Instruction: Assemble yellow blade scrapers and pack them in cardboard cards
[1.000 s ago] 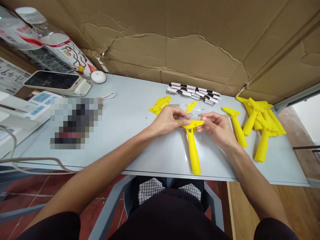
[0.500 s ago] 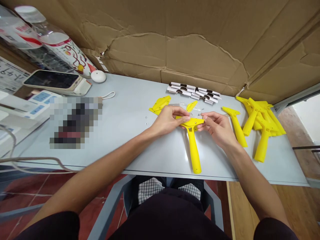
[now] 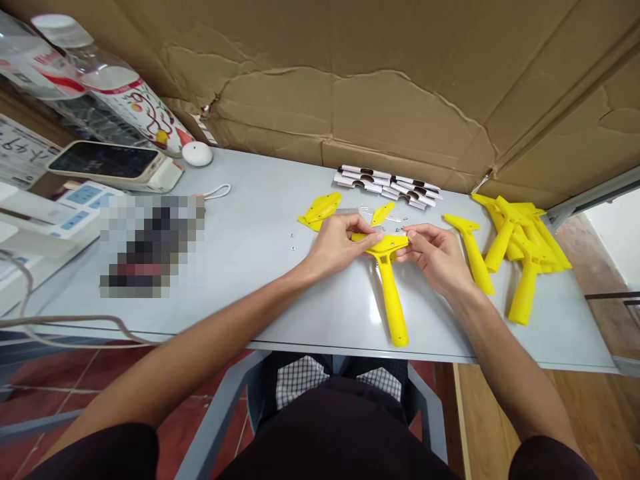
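A yellow T-shaped plastic scraper [image 3: 393,287] lies between my hands, its handle pointing toward the table's front edge. My left hand [image 3: 343,243] grips the left end of its head, thumb on top. At the head's right end, the fingers of my right hand [image 3: 434,252] are closed around the tip; whether they also hold a small part is hidden. Just behind the head are small metal screws [image 3: 400,229] and a loose yellow head piece [image 3: 383,214]. More flat yellow head pieces [image 3: 321,208] lie behind my left hand, beside small metal nuts [image 3: 293,248].
Several yellow scrapers [image 3: 520,233] are piled at the right, with one single scraper [image 3: 470,252] nearer my right hand. White card sleeves [image 3: 385,183] lie against the cardboard wall [image 3: 350,100]. At the left stand bottles [image 3: 135,100], a phone [image 3: 105,160] and a blurred-out object [image 3: 155,247].
The scraper has turned slightly, its handle end shifting a little to the right. Both hands keep their hold at the two ends of the head.
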Available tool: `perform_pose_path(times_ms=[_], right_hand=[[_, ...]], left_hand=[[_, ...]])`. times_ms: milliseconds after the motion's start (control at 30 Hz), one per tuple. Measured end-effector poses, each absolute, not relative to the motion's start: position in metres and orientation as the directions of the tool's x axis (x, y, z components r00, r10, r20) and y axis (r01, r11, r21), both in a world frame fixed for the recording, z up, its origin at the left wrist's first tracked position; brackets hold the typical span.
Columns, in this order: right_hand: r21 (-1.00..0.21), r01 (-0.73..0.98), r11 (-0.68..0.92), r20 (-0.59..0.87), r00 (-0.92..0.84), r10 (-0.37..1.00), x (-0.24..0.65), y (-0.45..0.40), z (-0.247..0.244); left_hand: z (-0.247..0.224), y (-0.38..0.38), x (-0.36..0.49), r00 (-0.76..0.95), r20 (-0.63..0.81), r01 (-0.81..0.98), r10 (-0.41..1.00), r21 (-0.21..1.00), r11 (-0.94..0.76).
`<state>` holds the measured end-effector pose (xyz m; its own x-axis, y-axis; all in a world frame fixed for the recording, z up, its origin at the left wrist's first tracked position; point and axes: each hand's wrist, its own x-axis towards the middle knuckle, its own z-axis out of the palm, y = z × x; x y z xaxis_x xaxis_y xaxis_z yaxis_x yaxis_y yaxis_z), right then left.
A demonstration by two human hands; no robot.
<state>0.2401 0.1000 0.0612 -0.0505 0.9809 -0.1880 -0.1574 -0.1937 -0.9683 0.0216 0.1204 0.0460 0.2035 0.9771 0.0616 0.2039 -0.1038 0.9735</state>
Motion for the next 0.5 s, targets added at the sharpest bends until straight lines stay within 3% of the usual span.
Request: perform_pose_path(times_ms=[500], right_hand=[[-0.989,-0.076,-0.126,-0.12,-0.079,0.99,0.246,0.0997,0.0606]], left_hand=[[0.0421,0.1188,0.0271,0.19,0.078,0.177,0.979,0.978,-0.113]])
